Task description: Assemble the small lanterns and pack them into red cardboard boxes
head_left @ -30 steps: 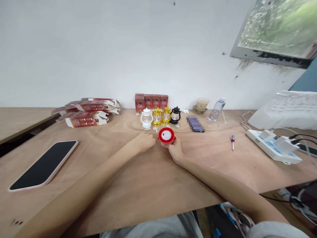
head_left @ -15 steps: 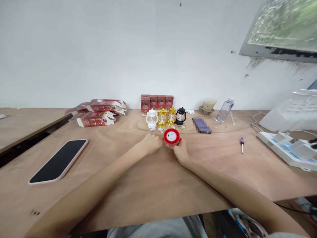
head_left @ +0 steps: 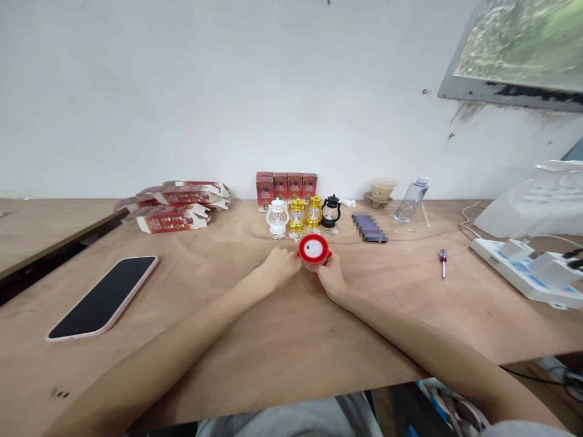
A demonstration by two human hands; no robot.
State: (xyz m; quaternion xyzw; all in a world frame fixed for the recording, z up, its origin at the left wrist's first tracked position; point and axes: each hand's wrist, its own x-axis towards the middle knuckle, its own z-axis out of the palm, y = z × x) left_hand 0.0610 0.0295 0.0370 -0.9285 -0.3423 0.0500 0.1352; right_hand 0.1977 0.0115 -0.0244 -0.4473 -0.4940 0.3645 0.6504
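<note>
A small red lantern [head_left: 314, 250] is tipped so that its round base with a white centre disc faces me. My right hand [head_left: 331, 276] is closed around its right side and lower part. My left hand [head_left: 281, 266] is closed, its fingertips at the lantern's left edge; what is between those fingers is hidden. A thin, wiry thing [head_left: 258, 264] shows on the table just left of that hand. Beyond stand a white lantern [head_left: 277, 218], two gold lanterns [head_left: 297, 216] and a black lantern [head_left: 330, 212], with small, shiny bits at their feet.
Red printed boxes [head_left: 286, 189] stand by the wall; opened cartons [head_left: 175, 212] lie left. A phone [head_left: 104, 297] rests near left. To the right are another phone [head_left: 369, 227], a cup [head_left: 381, 191], a bottle [head_left: 411, 200], a screwdriver [head_left: 443, 263] and a power strip [head_left: 523, 273].
My left hand has come right up to the lantern's edge, and the thin wiry thing now shows beside it. The lantern tilts slightly more, showing some clear body under its base.
</note>
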